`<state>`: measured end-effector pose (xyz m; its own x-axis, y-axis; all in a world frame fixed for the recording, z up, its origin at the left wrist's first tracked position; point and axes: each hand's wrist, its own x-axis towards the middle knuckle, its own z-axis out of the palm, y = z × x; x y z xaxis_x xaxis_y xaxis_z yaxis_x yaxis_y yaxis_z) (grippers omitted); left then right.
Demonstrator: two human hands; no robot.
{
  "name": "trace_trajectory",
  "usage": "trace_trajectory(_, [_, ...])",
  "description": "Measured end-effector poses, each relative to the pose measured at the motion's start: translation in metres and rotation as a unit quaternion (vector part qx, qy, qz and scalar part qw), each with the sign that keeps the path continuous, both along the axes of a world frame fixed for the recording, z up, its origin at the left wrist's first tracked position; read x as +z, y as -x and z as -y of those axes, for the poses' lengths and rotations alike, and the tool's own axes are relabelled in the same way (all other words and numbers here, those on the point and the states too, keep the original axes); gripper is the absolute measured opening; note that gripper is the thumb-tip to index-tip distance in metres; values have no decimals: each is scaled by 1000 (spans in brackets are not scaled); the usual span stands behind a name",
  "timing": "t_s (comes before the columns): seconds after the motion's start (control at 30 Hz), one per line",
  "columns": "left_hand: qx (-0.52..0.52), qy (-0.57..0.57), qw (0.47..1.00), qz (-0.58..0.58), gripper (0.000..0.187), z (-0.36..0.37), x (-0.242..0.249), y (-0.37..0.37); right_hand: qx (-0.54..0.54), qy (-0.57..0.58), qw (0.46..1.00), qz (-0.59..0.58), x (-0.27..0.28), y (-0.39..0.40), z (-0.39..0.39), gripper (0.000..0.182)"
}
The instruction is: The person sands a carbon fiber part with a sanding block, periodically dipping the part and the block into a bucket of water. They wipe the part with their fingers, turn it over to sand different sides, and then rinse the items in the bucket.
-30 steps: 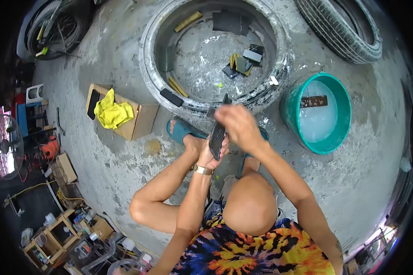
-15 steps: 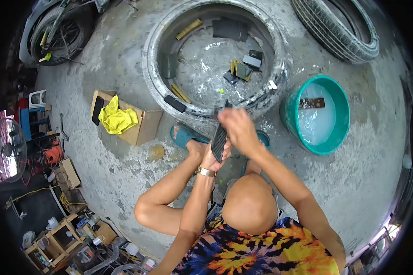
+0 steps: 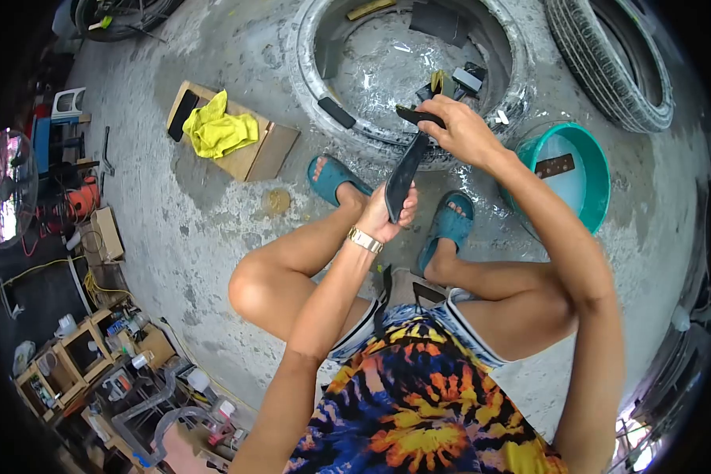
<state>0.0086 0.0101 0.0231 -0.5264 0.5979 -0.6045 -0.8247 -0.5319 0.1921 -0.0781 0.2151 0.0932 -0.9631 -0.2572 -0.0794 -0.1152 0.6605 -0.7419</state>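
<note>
My left hand (image 3: 393, 212) is wrapped round the lower end of a long dark object (image 3: 407, 180), tilted up toward the tire. Above its far end, my right hand (image 3: 460, 129) pinches a thin black piece (image 3: 417, 116) between thumb and fingers. Both hands are in front of the near rim of a wet tire (image 3: 324, 93) lying flat on the floor. A black block (image 3: 336, 113) rests on that rim, left of my hands. Inside the tire, near my right hand, are a grey block (image 3: 467, 79) and a yellowish piece (image 3: 438, 80).
A teal bucket (image 3: 606, 178) of cloudy water holds a brown perforated bar (image 3: 554, 165). On the left, a yellow cloth (image 3: 220, 130) lies on a wooden box (image 3: 279, 152). Another tire (image 3: 600, 67) is at upper right. Wooden shelving (image 3: 63, 367) stands at lower left.
The view has shifted, and the head no longer covers my lap. My right hand has moved off the long object's face to beyond its far end. The long object now shows a smooth side.
</note>
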Motion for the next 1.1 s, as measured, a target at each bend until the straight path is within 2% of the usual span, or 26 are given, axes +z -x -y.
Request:
trace_trajectory(0.07, [-29, -12, 997, -65, 20, 7, -10, 4, -2, -34, 999, -2, -13, -5, 8, 26])
trace_trajectory(0.13, [-39, 3, 997, -67, 14, 9, -9, 6, -134, 50, 988, -53, -61, -18, 20, 23])
trace_trajectory(0.17, [-39, 0, 997, -62, 14, 12, -10, 4, -174, 84, 977, -95, -69, -34, 35, 21])
trace_trajectory(0.2, [-40, -4, 997, -60, 15, 13, -12, 6, -206, 66, 972, -97, -64, -54, 51, 22])
trace_trajectory(0.23, [-10, 80, 997, 8, 15, 9, -8, 8, -152, 84, 965, -198, -53, -74, 67, 20])
trace_trajectory(0.27, [23, 163, 983, 77, 16, 0, 5, 9, -109, 118, 971, -179, -30, -98, 83, 20])
trace_trajectory(0.3, [81, 214, 954, 194, 16, -20, 61, 23, -93, 108, 977, -161, -21, -98, 85, 21])
trace_trajectory(0.33, [77, 216, 953, 198, 16, -8, 29, 19, -78, 97, 982, -142, -17, -102, 86, 22])
trace_trajectory(0.37, [-2, 2, 998, 65, 19, 15, -23, 12, -142, 95, 976, -133, -32, -90, 79, 23])
trace_trajectory(0.4, [-79, -213, 971, -75, 21, 28, -52, 11, -204, 92, 966, -125, -47, -68, 71, 25])
trace_trajectory(0.47, [-71, -231, 967, -74, 21, 17, -25, 12, -237, 68, 962, -114, -39, -67, 82, 25])
trace_trajectory(0.5, [-11, -19, 999, 28, 20, 0, 9, 18, -194, 80, 961, -182, -29, -85, 92, 22])
trace_trajectory(0.53, [54, 193, 971, 133, 19, -12, 35, 18, -148, 90, 954, -244, -21, -103, 98, 20])
trace_trajectory(0.57, [79, 193, 961, 179, 18, -15, 45, 21, -117, 66, 973, -187, -14, -111, 97, 20])
trace_trajectory(0.6, [77, 193, 962, 179, 18, -3, 19, 21, -120, 66, 973, -187, -25, -101, 88, 20])
trace_trajectory(0.63, [-15, -17, 999, 35, 20, 20, -28, 16, -172, 55, 969, -169, -46, -83, 74, 20])
trace_trajectory(0.67, [-103, -227, 962, -113, 23, 33, -56, 13, -221, 44, 962, -151, -59, -66, 64, 21])
trace_trajectory(0.73, [-96, -229, 965, -85, 26, 30, -47, 11, -251, 30, 961, -113, -42, -61, 67, 21])
trace_trajectory(0.77, [-78, -34, 993, -87, 25, 23, -38, 11, -186, 30, 972, -139, -25, -82, 75, 21])
trace_trajectory(0.8, [-53, 163, 982, -84, 25, 13, -25, 8, -117, 30, 980, -161, -9, -100, 80, 21])
trace_trajectory(0.83, [-16, 218, 975, -24, 21, 2, -17, 7, -90, 44, 986, -132, 3, -109, 80, 22])
trace_trajectory(0.87, [-20, 220, 975, -21, 21, 5, -22, 8, -94, 44, 986, -128, -5, -101, 72, 22])
trace_trajectory(0.93, [-98, 100, 975, -170, 17, 18, -39, 10, -172, -2, 980, -102, -30, -74, 49, 25])
trace_trajectory(1.0, [-108, 140, 967, -185, 16, 12, -26, 11, -191, -19, 975, -109, -21, -80, 58, 23])
trace_trajectory(1.07, [-70, 336, 934, -97, 14, -2, 4, 11, -88, 26, 984, -153, 8, -110, 71, 16])
trace_trajectory(1.1, [-72, 310, 942, -102, 14, -1, -1, 11, -89, 54, 980, -172, 0, -110, 68, 16])
